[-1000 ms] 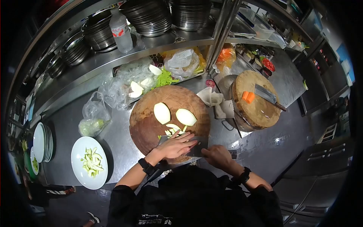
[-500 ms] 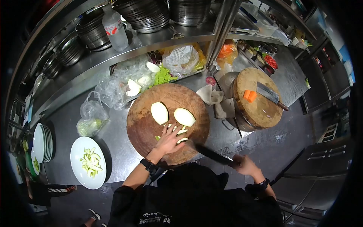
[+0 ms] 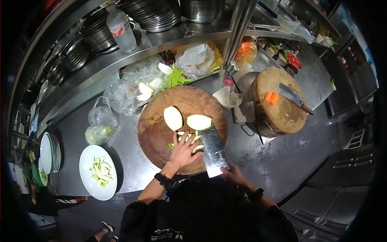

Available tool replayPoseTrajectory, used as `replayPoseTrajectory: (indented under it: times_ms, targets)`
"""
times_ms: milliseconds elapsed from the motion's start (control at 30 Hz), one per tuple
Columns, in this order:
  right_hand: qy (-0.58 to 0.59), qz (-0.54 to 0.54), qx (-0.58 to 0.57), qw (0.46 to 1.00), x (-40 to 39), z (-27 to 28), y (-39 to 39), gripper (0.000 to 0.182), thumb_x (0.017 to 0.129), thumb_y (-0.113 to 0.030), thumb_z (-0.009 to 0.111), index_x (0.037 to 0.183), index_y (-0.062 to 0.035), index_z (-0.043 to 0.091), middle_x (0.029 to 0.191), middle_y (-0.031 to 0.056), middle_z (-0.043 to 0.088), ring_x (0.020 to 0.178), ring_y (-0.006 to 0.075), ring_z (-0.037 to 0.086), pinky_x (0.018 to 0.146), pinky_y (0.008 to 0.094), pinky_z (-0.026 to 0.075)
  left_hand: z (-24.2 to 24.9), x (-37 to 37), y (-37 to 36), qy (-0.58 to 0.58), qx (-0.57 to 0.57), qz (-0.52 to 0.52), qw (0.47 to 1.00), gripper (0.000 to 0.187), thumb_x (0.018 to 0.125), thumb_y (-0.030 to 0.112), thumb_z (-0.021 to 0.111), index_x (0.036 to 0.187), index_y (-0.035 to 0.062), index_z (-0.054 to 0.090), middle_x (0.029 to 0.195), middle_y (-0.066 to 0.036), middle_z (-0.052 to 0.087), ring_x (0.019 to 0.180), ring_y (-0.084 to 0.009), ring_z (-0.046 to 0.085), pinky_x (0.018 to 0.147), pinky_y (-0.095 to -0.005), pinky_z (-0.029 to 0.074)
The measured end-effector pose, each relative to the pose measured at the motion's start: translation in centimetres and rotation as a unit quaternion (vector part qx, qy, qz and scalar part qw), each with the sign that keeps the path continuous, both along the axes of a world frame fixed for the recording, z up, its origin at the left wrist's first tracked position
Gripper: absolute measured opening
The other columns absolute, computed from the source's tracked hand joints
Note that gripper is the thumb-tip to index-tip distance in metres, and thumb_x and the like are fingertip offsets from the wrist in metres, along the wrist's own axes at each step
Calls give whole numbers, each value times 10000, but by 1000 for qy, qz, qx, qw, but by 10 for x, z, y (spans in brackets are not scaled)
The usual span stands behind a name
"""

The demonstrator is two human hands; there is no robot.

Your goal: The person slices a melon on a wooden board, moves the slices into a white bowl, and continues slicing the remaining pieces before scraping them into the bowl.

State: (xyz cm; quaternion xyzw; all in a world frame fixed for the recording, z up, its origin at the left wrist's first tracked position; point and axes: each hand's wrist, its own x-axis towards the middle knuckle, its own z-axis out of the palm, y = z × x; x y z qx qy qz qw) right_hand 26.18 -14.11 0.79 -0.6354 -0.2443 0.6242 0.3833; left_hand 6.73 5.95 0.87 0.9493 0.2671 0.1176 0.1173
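My left hand (image 3: 184, 153) lies with fingers spread over pale green vegetable slices (image 3: 195, 140) on the round wooden chopping board (image 3: 155, 139). In my right hand (image 3: 234, 176) is the handle of a broad cleaver (image 3: 213, 153). Its blade lies flat-side up over the board's right part, just right of the slices, its far end by a cut vegetable piece (image 3: 199, 122). Another pale piece with a dark green skin edge (image 3: 173, 118) rests to the left of that one. Some slices are hidden beneath my left fingers.
A white plate (image 3: 86, 177) with cut strips (image 3: 101, 171) stands left, near stacked plates (image 3: 50, 153). On the right, a second chopping board (image 3: 268, 115) bears carrot pieces (image 3: 271, 98) and another cleaver (image 3: 291, 94). Bagged vegetables (image 3: 141, 72) lie behind, under a metal shelf (image 3: 161, 46).
My right hand has brought the cleaver left and inward, turning its blade from edge-on to flat-side up over the board. My left hand stays on the slices.
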Motion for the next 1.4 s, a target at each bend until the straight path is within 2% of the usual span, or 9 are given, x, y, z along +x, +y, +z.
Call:
replayPoseTrajectory:
  times_ms: [200,300,467,533,767,900,967,1167,1400]
  targets:
    - [-9,78,45,996,-45,3,29,192,944,-213,543,941,-23,509,631,17,525,498,100,506,473,261,429,-13,-19,-5,-22,16,71,997,567,816,550,569,1209,144,604,1410,-95,408,1366,-376,246,1007,-734,117]
    - [-6,87,36,996,-66,-5,34,188,944,-207,542,952,-22,505,627,18,525,498,102,505,465,268,428,-18,-25,-13,-35,-8,141,989,552,827,536,565,1192,124,605,1403,-111,407,1353,-403,250,998,-741,118]
    - [-1,116,36,993,-84,2,34,179,943,-188,540,969,-15,498,621,24,524,498,103,506,462,271,428,-22,-38,-28,-98,-42,200,974,487,842,441,598,1152,66,599,1378,-182,402,1320,-477,251,1025,-692,176]
    - [6,119,32,992,-85,5,36,175,942,-179,539,974,-13,497,619,25,523,497,102,506,461,270,428,-22,-37,-26,-125,-44,213,968,453,837,384,626,1130,40,596,1349,-204,419,1298,-509,263,1035,-641,240]
    - [30,174,5,984,-85,0,57,156,940,-134,545,1020,-12,490,615,25,513,486,93,498,449,262,427,-26,-41,-24,-230,-11,319,920,351,798,270,666,1020,1,628,1283,-208,477,1263,-516,315,1012,-608,301]
    - [34,229,-2,973,-90,9,68,156,936,-114,550,1033,-12,484,619,22,514,488,89,498,434,261,427,-17,-59,-34,-220,21,390,894,339,793,260,668,998,-6,626,1266,-211,485,1260,-499,334,1004,-605,309]
    - [46,272,16,961,-111,19,83,163,931,-102,553,1049,-18,478,623,16,502,479,88,486,422,256,422,-7,-85,-35,-214,20,429,878,345,778,217,678,1029,-11,614,1286,-227,483,1256,-509,330,1025,-561,310]
    - [96,417,22,903,-223,30,145,145,931,-100,546,1040,-28,483,617,8,479,457,77,460,401,248,402,7,-219,-30,-208,63,554,803,332,791,213,658,1020,-21,603,1257,-245,497,1235,-508,346,1031,-555,297]
    - [66,504,18,861,-387,35,198,140,909,-113,568,936,-50,447,595,1,470,452,83,453,414,258,407,-29,-401,-6,-233,88,626,739,308,814,197,648,1014,-34,609,1201,-249,548,1139,-495,448,1006,-510,353]
